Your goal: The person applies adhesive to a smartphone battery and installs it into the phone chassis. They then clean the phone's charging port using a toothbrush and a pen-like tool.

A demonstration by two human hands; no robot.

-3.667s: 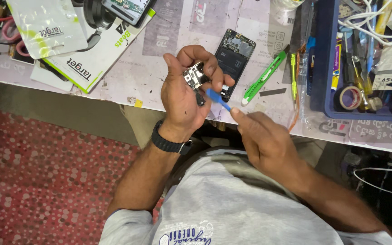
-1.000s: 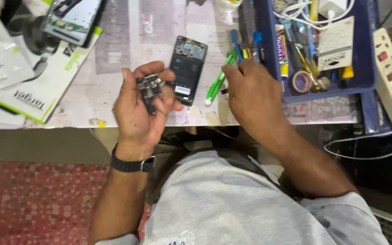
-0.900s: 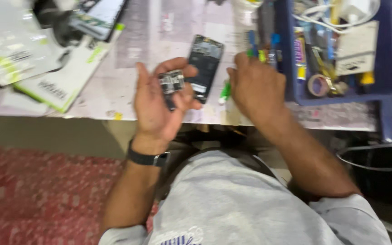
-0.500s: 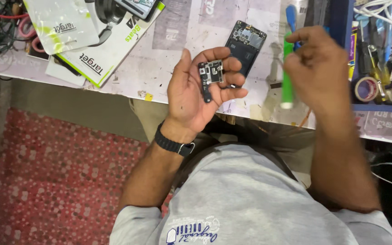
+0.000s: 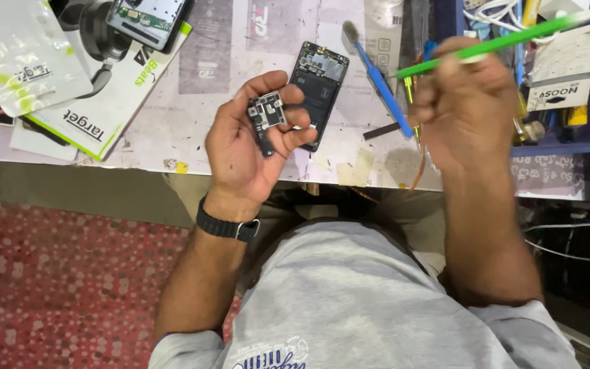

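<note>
Now my left hand [image 5: 250,147] has its fingers [image 5: 291,113] clamped on a small circuit board [image 5: 268,115], long axis toward 12 o'clock; my right hand [image 5: 462,102] is closed round a green tool [image 5: 513,39] pointing to 2 o'clock.

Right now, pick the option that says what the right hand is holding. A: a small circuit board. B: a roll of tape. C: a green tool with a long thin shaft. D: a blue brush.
C: the right hand grips a green tool, while the blue brush lies on the table and the circuit board is in the left hand.
</note>
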